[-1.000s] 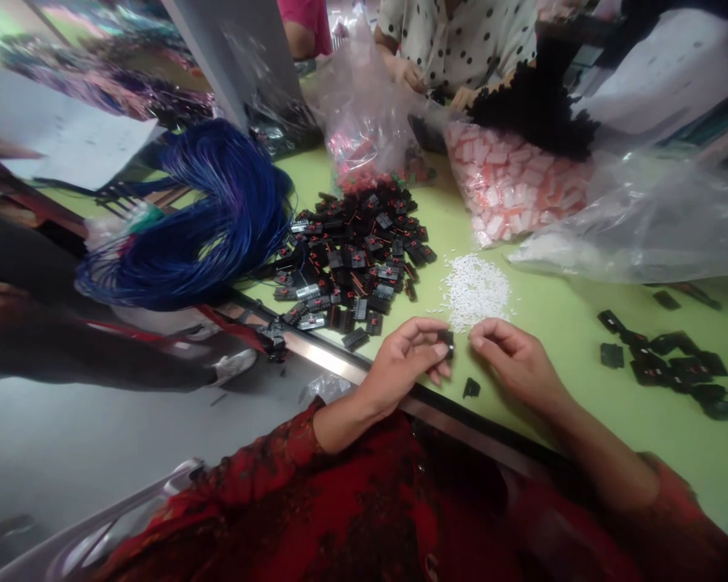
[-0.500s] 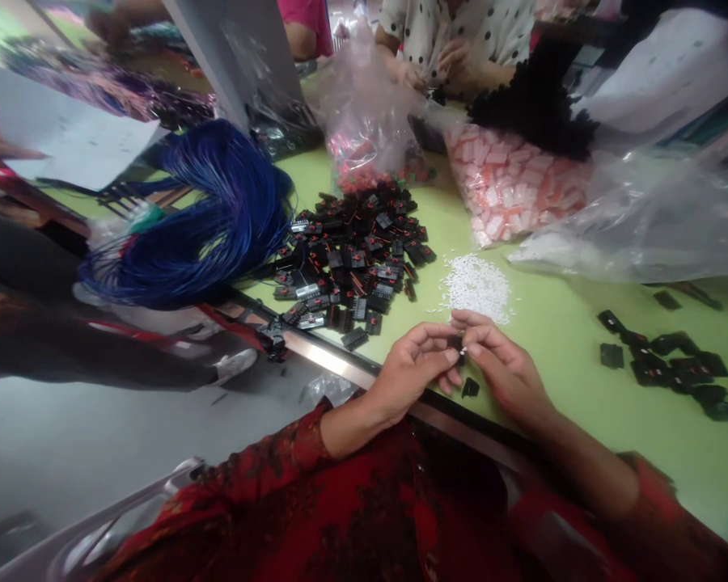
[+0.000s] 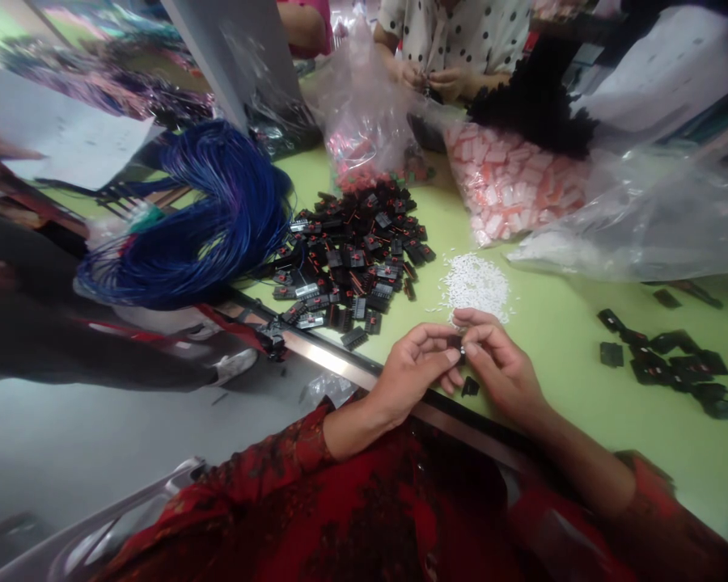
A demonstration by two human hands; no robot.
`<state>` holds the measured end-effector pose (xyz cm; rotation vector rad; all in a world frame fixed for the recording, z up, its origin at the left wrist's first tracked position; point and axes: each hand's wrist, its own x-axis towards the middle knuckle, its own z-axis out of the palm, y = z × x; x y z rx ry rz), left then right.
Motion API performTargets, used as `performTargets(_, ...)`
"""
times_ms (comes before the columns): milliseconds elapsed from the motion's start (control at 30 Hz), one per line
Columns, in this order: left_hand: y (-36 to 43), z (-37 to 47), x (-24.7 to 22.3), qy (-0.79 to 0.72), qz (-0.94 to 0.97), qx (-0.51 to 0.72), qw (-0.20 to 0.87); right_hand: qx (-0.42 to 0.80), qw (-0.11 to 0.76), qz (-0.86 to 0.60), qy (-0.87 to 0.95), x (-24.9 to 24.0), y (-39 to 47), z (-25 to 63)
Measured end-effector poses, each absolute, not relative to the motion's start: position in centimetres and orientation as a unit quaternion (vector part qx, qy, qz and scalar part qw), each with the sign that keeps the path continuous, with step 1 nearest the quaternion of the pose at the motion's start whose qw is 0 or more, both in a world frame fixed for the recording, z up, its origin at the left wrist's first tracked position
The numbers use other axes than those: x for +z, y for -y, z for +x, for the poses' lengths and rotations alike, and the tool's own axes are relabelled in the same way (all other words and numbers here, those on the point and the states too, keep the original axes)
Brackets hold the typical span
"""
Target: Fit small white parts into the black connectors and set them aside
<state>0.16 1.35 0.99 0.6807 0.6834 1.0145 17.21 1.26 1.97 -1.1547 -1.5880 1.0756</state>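
Close to the table's front edge, my left hand (image 3: 416,364) pinches a small black plastic connector housing (image 3: 456,343) between thumb and fingers. My right hand (image 3: 502,360) meets it from the other side, thumb and fingertips closed at a tiny white piece (image 3: 462,349) against the housing. The fingers partly cover both parts. Just below the fingertips another black connector piece (image 3: 470,386) lies on the green tabletop. A pile of small white pieces (image 3: 476,283) spreads just beyond my hands.
To the left lies a heap of black connectors (image 3: 364,259) beside a bundle of blue wires (image 3: 218,210). Clear bags of orange-white parts (image 3: 515,178) and red parts (image 3: 364,145) stand behind. More black pieces (image 3: 679,364) lie at right. A co-worker in a dotted shirt (image 3: 461,40) sits opposite.
My right thumb and fingertips have shifted very slightly at the housing; the white piece now sits against it. Across the table, the co-worker's hands have come down and together.
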Motion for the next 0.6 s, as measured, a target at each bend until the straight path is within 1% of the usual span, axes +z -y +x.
performTargets(100,-1.3,0.2,0.9,-0.306,0.328,0.479,0.754,0.496,0.451,-0.463,0.58,2.2,-1.3,17.1)
performTargets(233,-1.3,0.1,0.7,-0.294,0.347,0.483,0.748,0.566,0.441,-0.475,0.509,2.5,-1.4,17.2)
performTargets(367,-1.5,-0.1,0.5,-0.281,0.362,0.489,0.742,0.571,0.439,-0.496,0.486,2.9,-1.4,17.3)
performTargets(600,-1.9,-0.3,0.6,-0.277,0.359,0.481,0.75,0.536,0.435,-0.524,0.498,3.8,-1.2,17.8)
